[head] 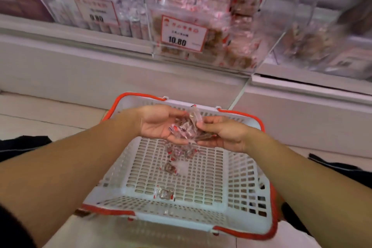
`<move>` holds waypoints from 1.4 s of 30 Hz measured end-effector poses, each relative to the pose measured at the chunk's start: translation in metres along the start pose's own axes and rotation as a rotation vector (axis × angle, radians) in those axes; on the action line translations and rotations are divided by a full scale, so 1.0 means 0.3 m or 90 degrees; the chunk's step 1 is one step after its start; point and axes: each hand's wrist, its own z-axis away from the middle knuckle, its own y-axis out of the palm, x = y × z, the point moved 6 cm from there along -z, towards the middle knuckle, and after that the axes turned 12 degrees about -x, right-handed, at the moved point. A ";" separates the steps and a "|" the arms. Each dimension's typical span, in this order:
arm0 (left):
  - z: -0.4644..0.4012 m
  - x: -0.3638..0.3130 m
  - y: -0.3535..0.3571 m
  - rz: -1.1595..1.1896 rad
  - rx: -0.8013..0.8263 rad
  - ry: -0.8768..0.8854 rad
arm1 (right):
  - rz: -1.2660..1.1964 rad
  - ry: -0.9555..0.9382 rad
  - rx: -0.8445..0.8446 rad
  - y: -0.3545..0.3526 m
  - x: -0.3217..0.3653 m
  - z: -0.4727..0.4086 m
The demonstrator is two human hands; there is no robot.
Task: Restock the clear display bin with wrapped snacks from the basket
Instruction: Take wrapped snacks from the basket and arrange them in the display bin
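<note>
A white shelf unit [100, 62] runs across the top of the view, carrying a row of clear bins. The middle one, the clear display bin [267, 46], is well filled with red-and-clear wrapped snacks and bears a price card [184, 33] reading 10.80; a neighbouring bin [60, 14] to its left shows a card reading 9.80.

Below, on the pale floor [40, 110], sits a white slotted basket [241, 183] with red handles [138, 95] folded down along its rim.

Above the far half of the basket, both of the person's hands meet, palms turned up. The left hand [159, 123] cups a small heap of wrapped snacks [185, 129], its fingers [177, 140] loosely curled under the packets. The right hand [225, 133] closes on the same heap from the other side, its fingers [209, 124] bent around the wrappers, one packet sticking up between the two hands.

On the basket floor lie a few loose packets [181, 153] just under the hands, one more [171, 168] near the middle, and a last packet [164, 193] by the near wall.
</note>
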 end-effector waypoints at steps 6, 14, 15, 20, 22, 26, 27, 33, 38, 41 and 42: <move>0.277 -0.184 0.139 -0.151 -0.006 0.010 | 0.178 -0.107 0.093 0.038 0.254 0.236; 0.418 -0.285 0.298 -0.241 0.031 0.037 | 0.505 -0.414 -0.026 0.084 0.563 0.441; 0.411 -0.294 0.319 -0.250 0.043 0.039 | 0.519 -0.447 -0.038 0.094 0.582 0.452; 0.403 -0.360 0.331 -0.247 0.047 0.094 | 0.595 -0.550 -0.149 0.088 0.672 0.488; 0.417 -0.384 0.322 -0.252 0.066 0.118 | 0.638 -0.589 -0.226 0.055 0.722 0.516; 0.443 -0.443 0.308 -0.256 0.047 0.178 | 0.500 -0.552 -0.200 0.001 0.772 0.545; 0.446 -0.452 0.310 -0.254 0.037 0.193 | 0.451 -0.541 -0.155 0.004 0.770 0.545; 0.451 -0.469 0.350 -0.161 -0.018 0.266 | 0.317 -0.526 -0.044 0.018 0.754 0.549; 0.452 -0.453 0.370 -0.111 -0.030 0.303 | 0.284 -0.616 -0.115 0.060 0.706 0.540; 0.453 -0.436 0.384 -0.134 -0.025 0.320 | 0.195 -0.666 -0.166 0.082 0.682 0.536; 0.456 -0.438 0.390 -0.147 -0.028 0.335 | 0.173 -0.683 -0.178 0.086 0.678 0.537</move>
